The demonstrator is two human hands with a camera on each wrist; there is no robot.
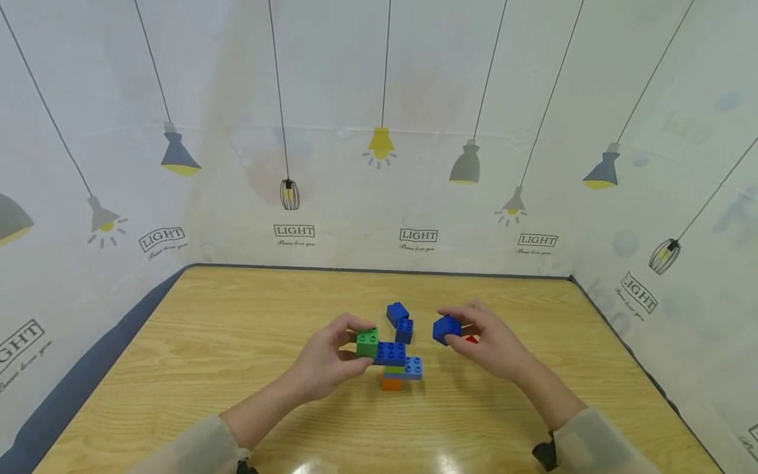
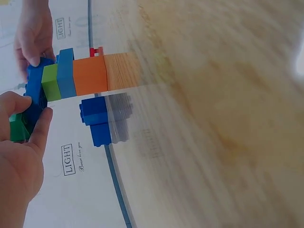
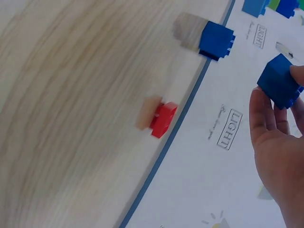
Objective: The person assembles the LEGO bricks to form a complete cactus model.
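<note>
A stack of toy building bricks stands mid-table. From the bottom up it has an orange brick [image 2: 90,76], a light blue brick [image 1: 413,368], a lime brick [image 2: 51,83] and a long dark blue brick [image 1: 391,353]. At that blue brick's left end is a green brick [image 1: 367,342], which my left hand [image 1: 322,361] pinches between thumb and fingers. My right hand [image 1: 496,342] holds another dark blue brick [image 3: 278,80] by its sides, raised to the right of the stack. The brick's far side is hidden by the fingers.
Behind the stack lie two more blue bricks [image 1: 404,331], close together. A red brick [image 3: 164,119] rests on the table, mostly hidden by my right hand in the head view. The wooden table [image 1: 237,316] ends at a lamp-printed sheet [image 1: 349,243].
</note>
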